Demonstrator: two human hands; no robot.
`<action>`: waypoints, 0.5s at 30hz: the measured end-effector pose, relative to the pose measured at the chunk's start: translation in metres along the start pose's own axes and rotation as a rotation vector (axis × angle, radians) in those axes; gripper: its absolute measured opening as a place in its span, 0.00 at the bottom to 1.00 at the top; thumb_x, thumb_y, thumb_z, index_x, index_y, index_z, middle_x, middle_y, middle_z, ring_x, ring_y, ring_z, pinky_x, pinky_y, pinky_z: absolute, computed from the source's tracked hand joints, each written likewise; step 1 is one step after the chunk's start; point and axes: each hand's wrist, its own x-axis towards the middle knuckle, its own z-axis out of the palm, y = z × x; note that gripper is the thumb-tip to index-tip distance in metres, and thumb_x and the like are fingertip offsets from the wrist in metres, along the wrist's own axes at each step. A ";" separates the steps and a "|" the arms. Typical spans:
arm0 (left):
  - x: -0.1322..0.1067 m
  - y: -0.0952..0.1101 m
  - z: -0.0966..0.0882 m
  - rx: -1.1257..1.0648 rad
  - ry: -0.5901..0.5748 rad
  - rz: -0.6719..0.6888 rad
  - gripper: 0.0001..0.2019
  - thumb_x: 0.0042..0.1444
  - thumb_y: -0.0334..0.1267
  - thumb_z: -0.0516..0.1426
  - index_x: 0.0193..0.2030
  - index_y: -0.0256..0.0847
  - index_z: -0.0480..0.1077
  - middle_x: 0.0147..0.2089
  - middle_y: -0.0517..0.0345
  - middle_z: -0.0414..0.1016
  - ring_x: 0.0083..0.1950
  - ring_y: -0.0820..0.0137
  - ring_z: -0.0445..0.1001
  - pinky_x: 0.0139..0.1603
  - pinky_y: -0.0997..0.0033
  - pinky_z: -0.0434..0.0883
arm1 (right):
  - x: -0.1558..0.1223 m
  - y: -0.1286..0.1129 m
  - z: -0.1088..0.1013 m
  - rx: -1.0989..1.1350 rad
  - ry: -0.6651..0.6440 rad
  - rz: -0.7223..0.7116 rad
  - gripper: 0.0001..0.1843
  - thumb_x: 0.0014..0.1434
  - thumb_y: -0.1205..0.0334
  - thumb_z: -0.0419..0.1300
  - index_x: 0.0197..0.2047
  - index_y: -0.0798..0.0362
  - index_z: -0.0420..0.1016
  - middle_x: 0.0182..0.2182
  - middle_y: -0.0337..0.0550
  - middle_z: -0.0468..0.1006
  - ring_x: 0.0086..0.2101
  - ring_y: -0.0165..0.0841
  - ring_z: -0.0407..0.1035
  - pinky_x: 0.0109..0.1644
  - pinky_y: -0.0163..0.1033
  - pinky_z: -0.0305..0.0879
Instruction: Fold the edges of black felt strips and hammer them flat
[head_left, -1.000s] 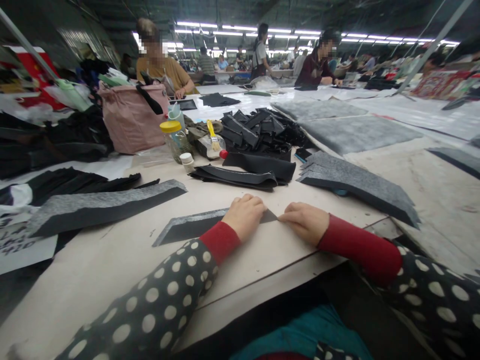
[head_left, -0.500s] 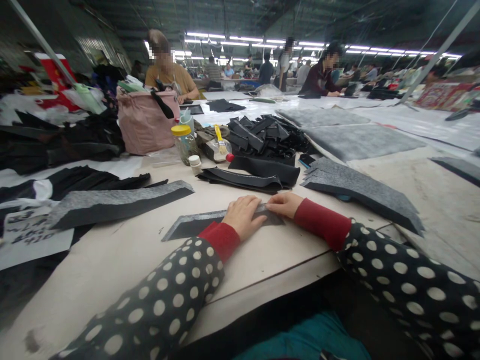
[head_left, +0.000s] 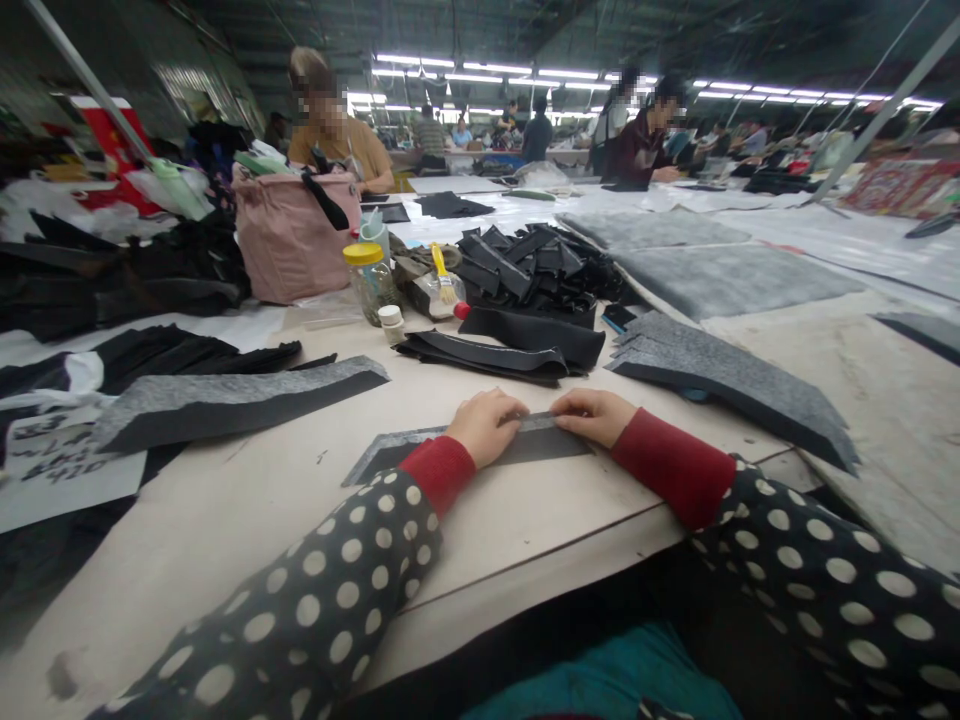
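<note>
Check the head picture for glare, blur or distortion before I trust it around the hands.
Head view: ceiling lights glow brightly beneath a dark roof; head view: distant workers look soft; head view: wide-angle stretch enlarges the polka-dot sleeves toward the lower corners; head view: the left hand, right hand and dark strip read clearly, though exact fingertip contact is too soft to judge.

Dark strip with grey edging (head_left: 555, 447) flat on pale worktable (head_left: 495, 535). Left hand (head_left: 487, 425) across its middle, right hand (head_left: 596, 415) near its right end; fingertips of both at the far edge, hands slightly apart. Just beyond: folded dark pieces (head_left: 487, 352), white-capped bottle (head_left: 391, 325), yellow-lidded jar (head_left: 371, 288). Grey-and-black stack (head_left: 727, 390) to the right. Farther back, pink bag (head_left: 292, 245); behind it, co-worker in ochre top (head_left: 349, 145)
</note>
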 end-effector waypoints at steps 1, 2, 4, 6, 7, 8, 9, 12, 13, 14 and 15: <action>0.000 0.001 0.001 0.002 0.001 -0.001 0.11 0.50 0.32 0.52 0.39 0.45 0.70 0.37 0.60 0.69 0.41 0.70 0.66 0.44 0.69 0.65 | 0.001 0.000 -0.001 -0.059 -0.015 -0.055 0.13 0.47 0.63 0.54 0.37 0.56 0.73 0.28 0.39 0.71 0.29 0.29 0.64 0.34 0.35 0.62; 0.000 0.002 0.001 0.003 0.001 -0.002 0.11 0.50 0.32 0.52 0.39 0.45 0.70 0.37 0.60 0.69 0.41 0.70 0.66 0.44 0.69 0.65 | 0.002 -0.001 -0.001 -0.109 -0.027 -0.110 0.14 0.47 0.66 0.54 0.38 0.56 0.73 0.29 0.40 0.71 0.31 0.29 0.65 0.35 0.35 0.62; 0.000 0.003 0.001 0.002 0.003 0.001 0.12 0.50 0.31 0.52 0.39 0.45 0.71 0.38 0.60 0.70 0.42 0.69 0.66 0.45 0.69 0.65 | 0.004 -0.003 -0.001 -0.176 -0.031 -0.203 0.16 0.47 0.69 0.53 0.40 0.56 0.73 0.32 0.42 0.71 0.33 0.30 0.65 0.37 0.35 0.62; -0.001 0.004 0.002 -0.002 0.009 0.012 0.12 0.49 0.30 0.51 0.39 0.45 0.71 0.38 0.60 0.70 0.42 0.69 0.66 0.45 0.68 0.64 | 0.005 -0.004 0.000 -0.214 -0.012 -0.261 0.16 0.47 0.71 0.52 0.40 0.56 0.72 0.33 0.43 0.71 0.34 0.29 0.65 0.37 0.35 0.62; -0.001 0.004 0.002 -0.004 0.014 0.018 0.12 0.49 0.30 0.51 0.39 0.45 0.71 0.38 0.60 0.70 0.42 0.69 0.66 0.46 0.69 0.64 | 0.004 -0.005 0.001 -0.227 -0.002 -0.281 0.16 0.47 0.72 0.52 0.40 0.56 0.72 0.33 0.43 0.71 0.33 0.29 0.65 0.37 0.34 0.62; -0.001 0.004 0.002 -0.005 0.017 0.025 0.12 0.49 0.30 0.51 0.38 0.45 0.71 0.38 0.60 0.70 0.42 0.70 0.66 0.46 0.69 0.64 | 0.003 -0.005 0.001 -0.239 0.008 -0.302 0.16 0.48 0.72 0.52 0.40 0.56 0.72 0.33 0.43 0.71 0.33 0.29 0.65 0.36 0.34 0.63; -0.001 0.003 0.002 -0.004 0.020 0.034 0.11 0.50 0.30 0.51 0.38 0.45 0.71 0.38 0.60 0.70 0.42 0.70 0.66 0.46 0.69 0.64 | 0.002 -0.005 0.002 -0.253 0.016 -0.330 0.15 0.48 0.73 0.51 0.40 0.57 0.72 0.33 0.43 0.71 0.33 0.29 0.65 0.36 0.34 0.63; -0.002 0.002 0.002 0.025 0.017 0.082 0.11 0.51 0.30 0.51 0.37 0.44 0.72 0.38 0.60 0.70 0.42 0.70 0.66 0.46 0.69 0.64 | -0.001 -0.004 0.003 -0.324 0.042 -0.458 0.14 0.52 0.73 0.50 0.39 0.57 0.72 0.33 0.45 0.71 0.35 0.29 0.65 0.40 0.36 0.63; -0.002 0.002 0.002 0.047 0.012 0.104 0.11 0.51 0.29 0.50 0.37 0.44 0.72 0.38 0.59 0.70 0.42 0.69 0.66 0.46 0.69 0.64 | -0.002 -0.004 0.003 -0.366 0.049 -0.504 0.14 0.53 0.72 0.49 0.38 0.57 0.72 0.34 0.46 0.71 0.36 0.30 0.64 0.41 0.36 0.62; -0.003 0.002 0.002 0.073 0.004 0.128 0.11 0.51 0.29 0.50 0.36 0.44 0.71 0.39 0.59 0.69 0.42 0.69 0.65 0.45 0.69 0.64 | -0.003 -0.004 0.004 -0.416 0.054 -0.542 0.14 0.53 0.72 0.48 0.38 0.57 0.72 0.34 0.47 0.71 0.36 0.30 0.64 0.42 0.37 0.62; -0.003 0.002 0.002 0.104 -0.004 0.150 0.12 0.51 0.29 0.49 0.36 0.44 0.71 0.39 0.59 0.69 0.42 0.69 0.65 0.45 0.69 0.64 | -0.004 -0.005 0.005 -0.475 0.060 -0.568 0.14 0.54 0.73 0.47 0.38 0.58 0.72 0.34 0.47 0.71 0.37 0.31 0.63 0.43 0.37 0.62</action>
